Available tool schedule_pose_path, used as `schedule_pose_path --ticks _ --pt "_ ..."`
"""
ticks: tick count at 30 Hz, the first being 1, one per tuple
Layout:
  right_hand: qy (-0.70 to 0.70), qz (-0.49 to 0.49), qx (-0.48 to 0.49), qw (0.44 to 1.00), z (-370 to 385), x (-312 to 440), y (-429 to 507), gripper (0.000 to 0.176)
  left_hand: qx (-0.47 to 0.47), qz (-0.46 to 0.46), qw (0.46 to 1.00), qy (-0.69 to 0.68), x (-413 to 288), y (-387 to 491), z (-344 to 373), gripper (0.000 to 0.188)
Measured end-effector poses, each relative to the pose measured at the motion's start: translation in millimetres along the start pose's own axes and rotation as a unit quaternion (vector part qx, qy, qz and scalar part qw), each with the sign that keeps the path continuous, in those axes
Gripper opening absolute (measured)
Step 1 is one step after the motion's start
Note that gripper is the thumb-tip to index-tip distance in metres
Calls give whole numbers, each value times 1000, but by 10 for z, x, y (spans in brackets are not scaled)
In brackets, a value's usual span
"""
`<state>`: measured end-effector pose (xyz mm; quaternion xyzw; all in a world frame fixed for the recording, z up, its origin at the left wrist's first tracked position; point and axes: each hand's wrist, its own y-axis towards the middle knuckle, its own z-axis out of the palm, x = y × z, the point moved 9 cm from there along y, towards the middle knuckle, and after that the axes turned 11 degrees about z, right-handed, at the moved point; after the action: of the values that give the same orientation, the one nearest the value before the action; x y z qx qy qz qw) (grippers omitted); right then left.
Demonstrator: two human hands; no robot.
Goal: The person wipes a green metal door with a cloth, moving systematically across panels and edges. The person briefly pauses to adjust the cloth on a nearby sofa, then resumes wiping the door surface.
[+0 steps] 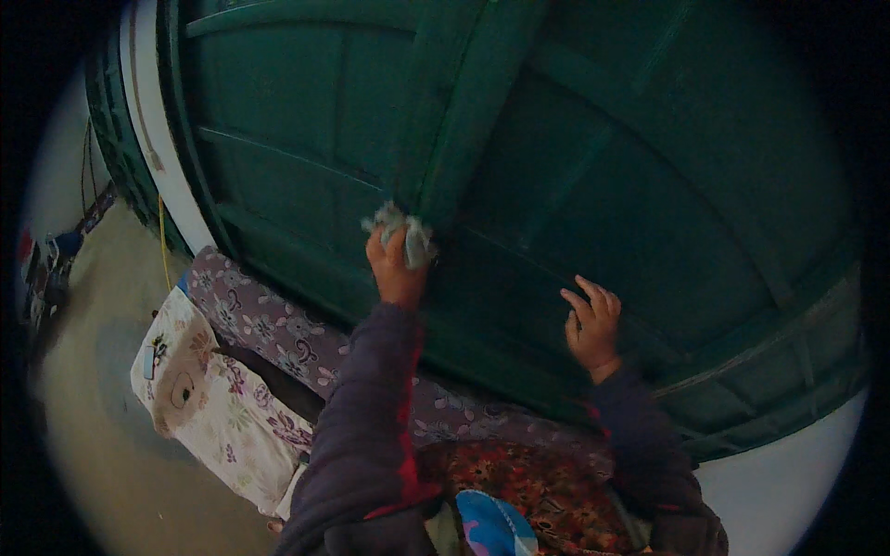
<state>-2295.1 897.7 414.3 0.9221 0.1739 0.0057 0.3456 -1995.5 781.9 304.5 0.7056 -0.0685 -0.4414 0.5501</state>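
Observation:
My left hand point(398, 267) grips a crumpled light grey cloth point(417, 243), pressed at the middle stile of a large dark green panelled door or cabinet front point(278, 90). To the right, my right hand point(594, 323) is raised in front of the green panels with its fingers apart and nothing in it. Whether its fingertips touch the panel I cannot tell. Dark purple sleeves with red edging cover both forearms.
Along the foot of the green front runs a sofa back with purple floral fabric point(257, 323). A cream floral cloth point(229, 431) lies left, bearing a small light blue object point(149, 363). A yellow cord point(164, 243) hangs beside a white post point(170, 146).

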Motion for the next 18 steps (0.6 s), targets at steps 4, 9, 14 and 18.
schedule_pose_path --ticks 4,9,14,18 --pt "37 -60 -20 997 -108 419 345 51 -7 37 997 -64 6 138 -88 56" --pt "63 -151 -119 979 -466 1307 1502 61 -50 131 983 -115 -737 1476 143 49" --pt "4 -196 -206 959 -900 1864 2698 63 -28 231 972 -29 -1175 2182 147 49" --pt "-133 -97 -183 969 -806 1680 3045 66 -12 182 977 -108 -783 1636 31 48"
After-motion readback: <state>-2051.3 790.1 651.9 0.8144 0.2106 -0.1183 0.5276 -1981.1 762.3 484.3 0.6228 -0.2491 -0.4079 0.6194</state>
